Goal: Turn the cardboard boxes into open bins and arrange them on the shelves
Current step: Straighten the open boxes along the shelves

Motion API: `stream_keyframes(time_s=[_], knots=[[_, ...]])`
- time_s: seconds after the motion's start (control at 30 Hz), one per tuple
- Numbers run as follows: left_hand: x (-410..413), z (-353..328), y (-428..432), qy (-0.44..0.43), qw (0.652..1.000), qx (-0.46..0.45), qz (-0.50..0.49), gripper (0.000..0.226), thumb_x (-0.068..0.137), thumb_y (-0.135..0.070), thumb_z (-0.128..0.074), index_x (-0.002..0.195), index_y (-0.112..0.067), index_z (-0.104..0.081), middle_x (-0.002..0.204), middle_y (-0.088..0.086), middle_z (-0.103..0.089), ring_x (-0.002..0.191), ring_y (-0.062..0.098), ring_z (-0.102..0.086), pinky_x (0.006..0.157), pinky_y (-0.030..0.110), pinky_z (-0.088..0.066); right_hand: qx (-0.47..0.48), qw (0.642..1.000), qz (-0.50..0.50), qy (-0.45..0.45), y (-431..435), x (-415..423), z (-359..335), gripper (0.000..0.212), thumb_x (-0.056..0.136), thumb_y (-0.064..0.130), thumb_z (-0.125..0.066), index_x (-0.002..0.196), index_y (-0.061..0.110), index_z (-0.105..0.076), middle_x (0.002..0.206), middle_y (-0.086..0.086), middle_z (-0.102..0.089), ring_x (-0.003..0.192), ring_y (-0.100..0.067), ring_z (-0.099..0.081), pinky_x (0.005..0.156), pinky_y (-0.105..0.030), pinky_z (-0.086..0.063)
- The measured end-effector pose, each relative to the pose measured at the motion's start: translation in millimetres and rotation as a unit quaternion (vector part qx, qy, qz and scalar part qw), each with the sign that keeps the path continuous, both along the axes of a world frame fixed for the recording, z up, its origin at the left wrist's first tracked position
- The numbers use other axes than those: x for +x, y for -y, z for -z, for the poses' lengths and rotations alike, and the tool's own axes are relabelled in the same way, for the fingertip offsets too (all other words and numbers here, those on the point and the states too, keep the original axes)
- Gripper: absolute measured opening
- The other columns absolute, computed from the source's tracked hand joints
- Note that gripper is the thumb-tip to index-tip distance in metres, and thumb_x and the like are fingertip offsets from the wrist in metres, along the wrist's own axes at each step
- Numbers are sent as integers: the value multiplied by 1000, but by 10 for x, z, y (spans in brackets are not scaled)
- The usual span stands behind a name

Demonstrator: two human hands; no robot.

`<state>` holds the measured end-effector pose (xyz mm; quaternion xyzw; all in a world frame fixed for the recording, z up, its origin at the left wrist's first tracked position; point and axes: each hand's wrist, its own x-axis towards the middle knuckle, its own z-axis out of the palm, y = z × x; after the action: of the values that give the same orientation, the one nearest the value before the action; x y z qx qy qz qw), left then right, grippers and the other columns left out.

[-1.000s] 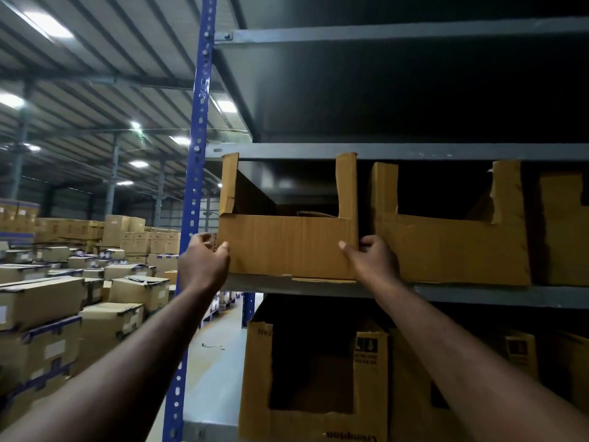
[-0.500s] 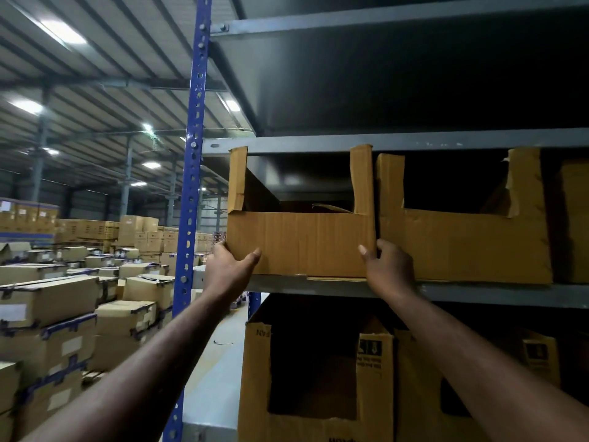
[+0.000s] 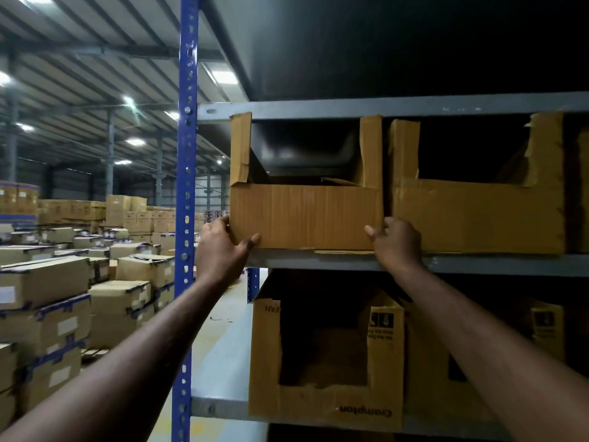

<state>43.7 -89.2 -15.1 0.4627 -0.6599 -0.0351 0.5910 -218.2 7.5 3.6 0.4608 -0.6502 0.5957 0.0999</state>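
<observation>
Warehouse racking fills the head view: a grey steel shelf (image 3: 478, 264) at reach height, a blue post (image 3: 186, 186) at its left end, and beyond it a hall floor stacked with sealed cartons (image 3: 44, 282) under strip lights (image 3: 224, 78). On that shelf sits the bin (image 3: 306, 215), a box with its front cut down, at the left end and just beside a second bin (image 3: 478, 215); more cut boxes (image 3: 325, 406) stand on the level below. The left hand (image 3: 223, 247) grips the bin's lower left corner, thumb on the front face and fingers round the side. The right hand (image 3: 395, 242) holds the lower right corner, thumb on the front, fingers curled into the narrow gap between the two bins. Judging from this, the bin is being squared up in its place. Its tall corner strips reach nearly to the shelf above (image 3: 382, 106), so a lift or tilt could catch and crumple them. A sideways shove could snag the neighbour's torn edge or pinch the right fingers.
</observation>
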Motion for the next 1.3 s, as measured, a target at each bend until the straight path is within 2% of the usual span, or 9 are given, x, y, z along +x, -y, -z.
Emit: stream_keyframes(time_s=[0.17,0.3,0.4,0.47,0.9,1.0,1.1,1.2,1.3], knots=[[44,100,103,54,998,7,9,63,92,-58,-57,128,-8,-48,118,12,-60,96,20,-54,79,37,-50,6,999,24,-35,64,-5,37,38,94,20,-69,119,-7,-61,118,-20,-67,109,-32,-63,88,-36,-49],[46,136,148,55,998,4,0,59,89,-65,-55,118,-14,-47,113,8,-62,97,24,-60,87,52,-54,-7,996,68,-56,201,-34,87,24,90,25,-73,99,4,-66,99,-13,-70,90,-27,-67,70,-31,-51],[47,145,170,45,999,6,5,56,89,-62,-58,117,-15,-47,112,8,-62,97,24,-59,87,54,-54,-11,991,114,-67,279,-18,127,23,89,24,-74,100,7,-66,92,-9,-69,83,-23,-65,50,-21,-33],[44,155,187,42,999,1,2,56,88,-63,-58,114,-16,-46,112,8,-62,96,24,-59,86,54,-54,-17,990,124,-67,303,-11,147,24,89,23,-74,103,6,-66,90,-10,-69,82,-22,-66,46,-19,-24],[46,171,214,7,999,5,39,60,85,-60,-66,117,-13,-47,106,5,-60,95,25,-60,79,48,-57,-43,989,121,-68,345,-57,195,28,90,18,-74,114,5,-67,99,-9,-72,91,-23,-70,61,-18,-42],[74,131,251,-15,997,34,75,58,85,-51,-71,120,-11,-49,112,10,-62,101,27,-62,84,45,-56,-23,991,103,-82,309,-76,222,32,90,19,-74,116,3,-64,93,-1,-65,82,-14,-62,50,-14,-32],[98,79,215,-69,989,58,114,69,82,-41,-79,133,-8,-45,130,14,-54,118,28,-55,96,44,-51,-7,994,31,-102,112,-86,234,37,89,19,-75,122,7,-62,103,2,-63,93,-14,-63,64,-16,-45],[-4,41,88,-105,993,-7,51,78,82,-40,-80,140,-9,-38,141,18,-37,127,29,-43,107,48,-44,-6,993,-3,-116,-113,-207,201,38,93,14,-69,129,7,-61,119,-3,-68,103,-13,-65,76,-10,-46],[-322,-6,-220,-131,981,-126,71,63,87,-27,-75,138,-11,-42,141,14,-37,125,22,-43,102,30,-44,1,987,8,-160,-290,-428,122,25,94,16,-65,118,10,-69,109,-3,-72,92,-7,-63,61,3,-36]])
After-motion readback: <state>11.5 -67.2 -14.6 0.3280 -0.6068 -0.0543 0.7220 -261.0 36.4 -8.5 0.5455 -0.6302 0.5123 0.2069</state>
